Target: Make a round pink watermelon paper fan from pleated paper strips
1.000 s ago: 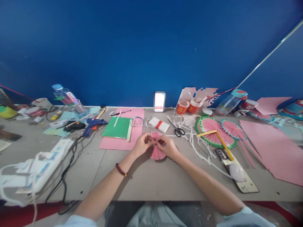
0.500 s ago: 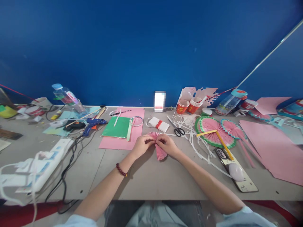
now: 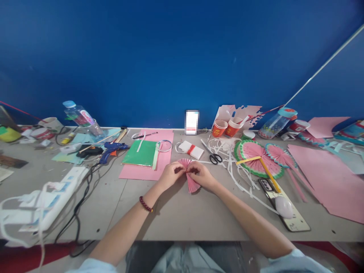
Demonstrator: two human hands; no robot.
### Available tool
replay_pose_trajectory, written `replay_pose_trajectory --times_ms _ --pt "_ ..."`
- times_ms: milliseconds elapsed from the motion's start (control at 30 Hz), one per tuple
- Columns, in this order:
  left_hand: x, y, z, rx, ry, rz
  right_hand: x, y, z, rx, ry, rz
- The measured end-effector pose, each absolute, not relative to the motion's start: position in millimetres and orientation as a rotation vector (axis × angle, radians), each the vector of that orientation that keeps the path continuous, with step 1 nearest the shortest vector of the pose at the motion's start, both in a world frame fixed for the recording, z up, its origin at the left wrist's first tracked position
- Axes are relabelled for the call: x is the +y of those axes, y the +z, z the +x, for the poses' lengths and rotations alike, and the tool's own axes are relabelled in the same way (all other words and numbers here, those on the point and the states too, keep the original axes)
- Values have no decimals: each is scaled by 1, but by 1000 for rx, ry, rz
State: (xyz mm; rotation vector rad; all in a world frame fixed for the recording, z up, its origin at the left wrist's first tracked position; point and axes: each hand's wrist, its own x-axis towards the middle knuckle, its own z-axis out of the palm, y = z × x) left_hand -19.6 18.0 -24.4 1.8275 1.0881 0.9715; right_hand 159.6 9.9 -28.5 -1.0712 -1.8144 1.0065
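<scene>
A pink pleated paper fan (image 3: 193, 185) is pinched at its narrow middle, its folds spreading above and below like a bow. My left hand (image 3: 172, 175) grips the middle from the left, thumb and fingertips together. From the other side, my right hand (image 3: 202, 175) pinches the same spot, fingers curled. The fingertips nearly meet, so the very centre of the fan is mostly hidden. Just beyond the hands lie a white bundle with a red band (image 3: 191, 150) and black-handled scissors (image 3: 215, 157).
On the left are a green paper pack (image 3: 138, 153) on pink paper, a blue glue gun (image 3: 110, 150) and a white power strip (image 3: 61, 199) with cables. Watermelon-patterned paper fans (image 3: 257, 157), white strips, a phone (image 3: 295, 222) and pink sheets (image 3: 327, 178) occupy the right.
</scene>
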Motion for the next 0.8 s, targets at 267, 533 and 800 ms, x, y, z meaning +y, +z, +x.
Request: replay_pose_trajectory --times_ms 267,533,800 --pt "18 -25 -19 1114 951 1864 12 -31 159 -1832 899 -1125" --pt "19 -22 -23 1106 925 1890 12 -30 159 -1852 838 -1173" --pt "20 -23 -25 1130 896 1882 14 -34 160 -1821 857 -1191"
